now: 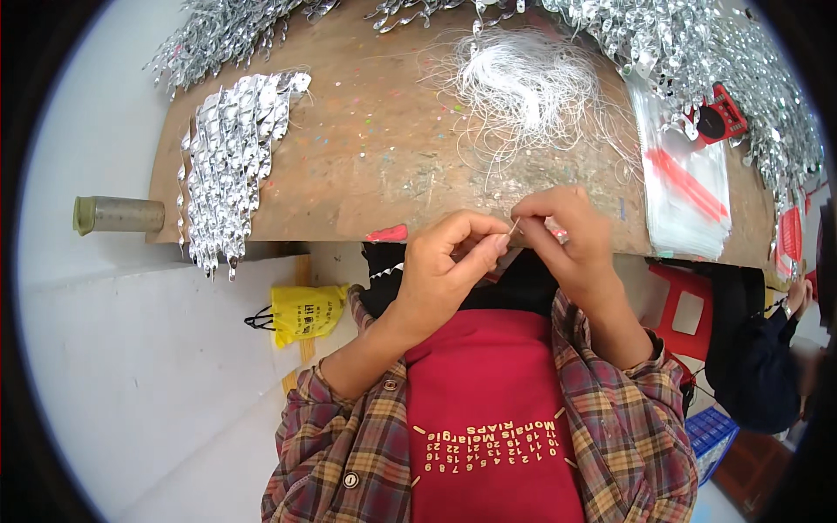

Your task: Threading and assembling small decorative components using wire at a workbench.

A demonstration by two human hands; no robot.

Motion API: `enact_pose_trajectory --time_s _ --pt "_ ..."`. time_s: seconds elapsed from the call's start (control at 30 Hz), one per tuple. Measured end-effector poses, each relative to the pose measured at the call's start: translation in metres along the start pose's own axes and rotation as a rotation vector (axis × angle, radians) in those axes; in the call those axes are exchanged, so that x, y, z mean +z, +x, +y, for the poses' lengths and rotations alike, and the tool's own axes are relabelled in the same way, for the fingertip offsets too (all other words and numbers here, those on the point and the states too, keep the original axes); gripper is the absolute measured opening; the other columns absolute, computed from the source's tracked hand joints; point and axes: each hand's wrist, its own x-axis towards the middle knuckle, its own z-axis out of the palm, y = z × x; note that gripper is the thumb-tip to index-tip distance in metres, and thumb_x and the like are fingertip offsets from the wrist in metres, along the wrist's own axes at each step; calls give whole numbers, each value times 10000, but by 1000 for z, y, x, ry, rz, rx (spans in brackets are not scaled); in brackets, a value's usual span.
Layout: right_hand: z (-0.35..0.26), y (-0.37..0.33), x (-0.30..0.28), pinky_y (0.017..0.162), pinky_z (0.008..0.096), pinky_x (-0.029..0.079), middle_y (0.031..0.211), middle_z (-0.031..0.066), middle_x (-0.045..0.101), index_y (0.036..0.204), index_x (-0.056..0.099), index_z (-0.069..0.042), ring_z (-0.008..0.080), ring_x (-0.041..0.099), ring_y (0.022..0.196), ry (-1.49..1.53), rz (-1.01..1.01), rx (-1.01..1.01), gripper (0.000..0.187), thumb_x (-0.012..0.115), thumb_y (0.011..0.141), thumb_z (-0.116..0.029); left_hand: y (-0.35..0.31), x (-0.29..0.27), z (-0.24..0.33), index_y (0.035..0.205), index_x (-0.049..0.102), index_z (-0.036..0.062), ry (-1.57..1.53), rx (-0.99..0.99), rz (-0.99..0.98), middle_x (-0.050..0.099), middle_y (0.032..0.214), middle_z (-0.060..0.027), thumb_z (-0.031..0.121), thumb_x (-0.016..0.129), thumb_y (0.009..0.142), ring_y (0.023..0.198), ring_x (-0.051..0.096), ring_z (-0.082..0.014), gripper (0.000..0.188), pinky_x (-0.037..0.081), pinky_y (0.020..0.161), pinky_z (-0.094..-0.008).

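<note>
At the table's near edge, my left hand (449,270) and my right hand (575,235) meet, thumb and forefinger of each pinched together. Between the fingertips shows a short bit of thin string (514,226); most of it is hidden or too fine to follow. Beyond my hands lies a loose, tangled heap of white string (532,87). To the left, a bundle of shiny silver twisted strips (231,157) lies in rows, its lower ends hanging over the table edge.
More silver strips (663,35) are heaped along the far side of the brown table (366,174). Clear plastic bags (689,192) and a red device (720,115) lie at right. A yellow bag (305,312), red stool (684,309) and another person (758,366) are below the tabletop.
</note>
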Motion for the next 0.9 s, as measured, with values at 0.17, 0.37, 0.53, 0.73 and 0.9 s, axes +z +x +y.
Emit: enact_pose_trajectory --time_s 0.17,0.37,0.53,0.73,0.9 --pt "-6 2 6 847 271 390 967 57 557 838 586 -37 123 534 866 945 -39 392 42 603 799 -38 0 -2 2 953 609 -20 -136 21 22 630 822 -53 69 562 865 727 568 -64 134 471 647 -205" --pt "1 2 9 839 279 411 1116 70 470 848 578 -46 131 504 958 924 -117 447 67 608 807 -90 1 -6 2 974 596 -32 -318 -81 43 628 873 -74 87 560 875 742 587 -111 159 477 699 -238" --pt "0 3 8 848 285 413 1091 66 484 850 572 -48 133 506 958 955 -123 462 66 607 809 -86 2 -6 3 964 597 -25 -300 -99 51 626 879 -75 85 565 872 735 580 -101 147 468 683 -216" --pt "-4 5 2 861 298 404 1106 68 494 874 569 -43 137 504 973 1019 -115 514 86 601 801 -75 5 -6 1 944 594 -25 -293 -96 20 626 860 -62 82 575 865 725 567 -84 135 461 666 -201" --pt "-5 11 0 856 316 394 1090 92 526 846 585 -40 173 515 987 394 -71 184 109 630 750 -65 4 -4 0 899 600 -15 1 39 58 629 792 -42 53 573 841 677 572 -80 93 465 620 -209"
